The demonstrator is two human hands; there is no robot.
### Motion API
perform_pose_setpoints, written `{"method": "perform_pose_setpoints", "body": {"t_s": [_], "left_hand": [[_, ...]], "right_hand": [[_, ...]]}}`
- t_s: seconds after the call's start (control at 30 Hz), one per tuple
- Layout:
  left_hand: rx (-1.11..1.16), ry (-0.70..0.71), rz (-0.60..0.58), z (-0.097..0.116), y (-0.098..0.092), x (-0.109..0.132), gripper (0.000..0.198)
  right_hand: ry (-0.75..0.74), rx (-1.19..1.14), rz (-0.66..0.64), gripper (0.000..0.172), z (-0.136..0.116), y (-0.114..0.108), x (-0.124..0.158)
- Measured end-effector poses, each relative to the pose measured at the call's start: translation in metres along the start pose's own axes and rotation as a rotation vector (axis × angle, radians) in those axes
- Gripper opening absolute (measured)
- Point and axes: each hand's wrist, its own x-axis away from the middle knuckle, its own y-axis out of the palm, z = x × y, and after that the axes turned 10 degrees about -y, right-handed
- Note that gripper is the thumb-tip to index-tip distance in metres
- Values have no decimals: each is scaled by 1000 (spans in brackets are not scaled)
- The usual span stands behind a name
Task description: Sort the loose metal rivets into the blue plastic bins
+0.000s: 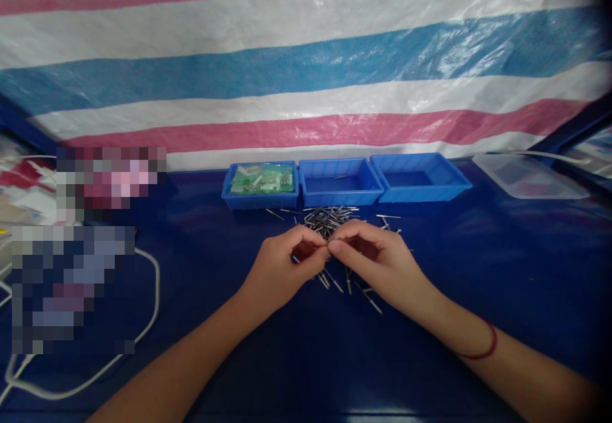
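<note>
My left hand (282, 258) and my right hand (377, 254) meet above the near side of a loose heap of metal blind rivets (329, 219). On both hands, thumb and forefinger are pinched together, and the fingertips of the two touch or nearly touch. Whatever sits between them is too small and covered to make out. Several rivets poke out below the hands, one lying apart at the front (373, 302). A dark red cord circles my right wrist.
Behind the heap stand three blue bins in a row: the left bin (261, 204) holds green-and-clear packets, the middle bin (342, 199) one small rivet, the right bin (423, 193) shows a bare floor. A clear plastic lid (530, 178) lies right. A white cable (157, 283) curves at left.
</note>
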Motion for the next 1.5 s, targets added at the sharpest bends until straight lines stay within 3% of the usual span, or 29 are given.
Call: {"method": "perform_pose_setpoints", "body": {"t_s": [0.17,0.4,0.63,0.87,1.03,1.13,1.3,1.5], "left_hand": [[23,-20,-26,-2,3,0,15],[-158,85,-52,2,1,-1,15],[-179,137,-21,-2,1,-1,14],[-222,240,148,0,-3,-1,5],[-273,288,211,0,-3,1,5],[-292,236,193,0,-3,2,10],[-355,168,137,3,-4,1,18],[-590,152,-5,5,-15,-1,14]], "right_hand": [[-107,78,10,10,-3,0,0],[-311,218,6,3,-5,-2,1],[-366,213,-2,14,-5,-3,0],[-194,165,78,7,-3,-6,-3],[-190,199,-40,10,-2,-5,-4],[-115,178,4,16,4,-9,-8],[98,202,329,28,29,-29,-27],[130,150,293,34,41,-46,-33]]}}
